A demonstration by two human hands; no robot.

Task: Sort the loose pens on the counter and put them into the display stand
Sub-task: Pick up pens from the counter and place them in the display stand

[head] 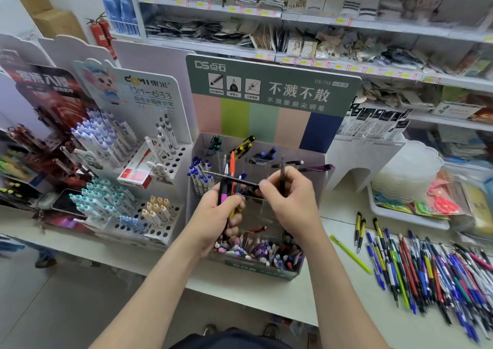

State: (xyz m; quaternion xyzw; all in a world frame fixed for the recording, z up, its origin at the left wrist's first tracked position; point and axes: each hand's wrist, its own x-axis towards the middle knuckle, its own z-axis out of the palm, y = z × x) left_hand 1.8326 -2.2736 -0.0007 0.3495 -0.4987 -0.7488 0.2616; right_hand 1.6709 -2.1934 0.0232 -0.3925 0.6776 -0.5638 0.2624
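A dark pen (282, 178) stands upright in the right hand (290, 199), pinched between thumb and fingers (268, 188), just above the clear compartments of the display stand (269, 89). Beside it, the left hand (218, 218) has its fingers (236, 202) clenched round a bundle of pens (226, 186). There are at least four, one orange and one pink-and-black, but the grip hides the exact count. One crosswise pen (232, 179) lies between the two hands, and I cannot tell which hand carries it. The stand's back row shows three small groups, green, yellow and blue, and its front trough is packed with more caps than can be counted. To the right, well apart on the tabletop (253, 295), lies the heap of loose pens (440, 271), dozens of them and blurred. One light green pen (349, 252) and a pair of yellow-and-black pens (358, 228) lie separate at its left side. The likeliest slip is the bundle: if the left grip loosens while the right hand works, pens could drop into the wrong compartment. A forearm swung toward the heap could also roll pens over the tabletop edge.
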